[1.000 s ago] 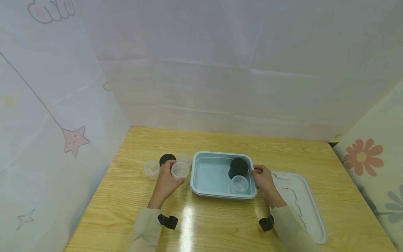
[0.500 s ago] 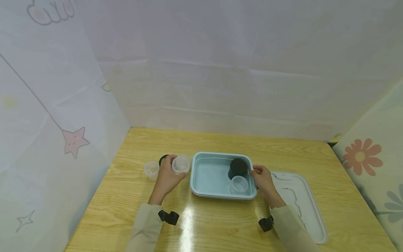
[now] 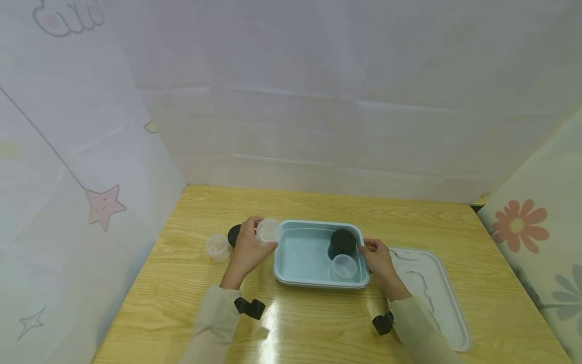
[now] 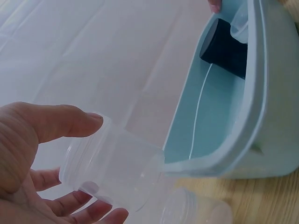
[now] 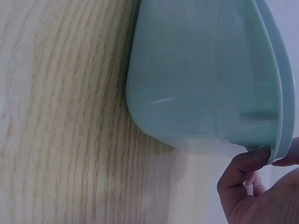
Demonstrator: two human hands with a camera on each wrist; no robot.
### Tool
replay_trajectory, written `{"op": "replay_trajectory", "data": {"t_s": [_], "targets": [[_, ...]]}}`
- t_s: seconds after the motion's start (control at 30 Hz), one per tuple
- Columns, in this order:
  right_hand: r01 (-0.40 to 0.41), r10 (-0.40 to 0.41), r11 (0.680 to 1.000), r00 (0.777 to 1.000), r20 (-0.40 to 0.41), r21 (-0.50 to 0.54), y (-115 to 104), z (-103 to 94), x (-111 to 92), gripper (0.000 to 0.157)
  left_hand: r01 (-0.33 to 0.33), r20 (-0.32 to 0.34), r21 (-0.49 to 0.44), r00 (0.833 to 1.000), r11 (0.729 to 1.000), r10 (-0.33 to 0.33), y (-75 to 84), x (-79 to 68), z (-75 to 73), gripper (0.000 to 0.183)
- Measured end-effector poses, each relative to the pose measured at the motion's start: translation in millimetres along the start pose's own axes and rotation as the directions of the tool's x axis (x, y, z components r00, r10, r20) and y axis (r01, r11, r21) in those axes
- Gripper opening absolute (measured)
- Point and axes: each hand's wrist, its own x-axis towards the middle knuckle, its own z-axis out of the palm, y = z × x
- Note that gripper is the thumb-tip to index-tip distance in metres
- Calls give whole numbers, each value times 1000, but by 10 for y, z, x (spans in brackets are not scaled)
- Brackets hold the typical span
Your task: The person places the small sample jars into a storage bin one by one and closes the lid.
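The backdrop (image 3: 291, 131) lines the table (image 3: 336, 328) at twelve, its edge apart from the tub (image 3: 302, 255). The right hand (image 3: 378, 260) pinches the three-o'clock rim; the left hand (image 3: 249, 251) grips a cup (image 3: 269, 231) near the ten-o'clock rim. Inside: black jar (image 3: 343, 241) at two, second cup (image 3: 344, 267) at four.

No text, label, brand, number or sign can be read in any of the views.
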Motion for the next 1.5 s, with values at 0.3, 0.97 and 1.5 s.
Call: {"op": "replay_trajectory", "data": {"t_s": [0.3,0.97,1.5], "targets": [[4,-4,1000,1000,2,-7,8,5,18,39,3,62,-57,998,998,0,33,97,150,66],[52,-52,999,999,-5,-6,37,-27,12,38,8,177,-30,984,1000,-2,115,255,679,65],[84,-84,996,996,-4,42,47,-16,9,37,-3,264,76,964,997,-17,110,324,1028,62]]}}
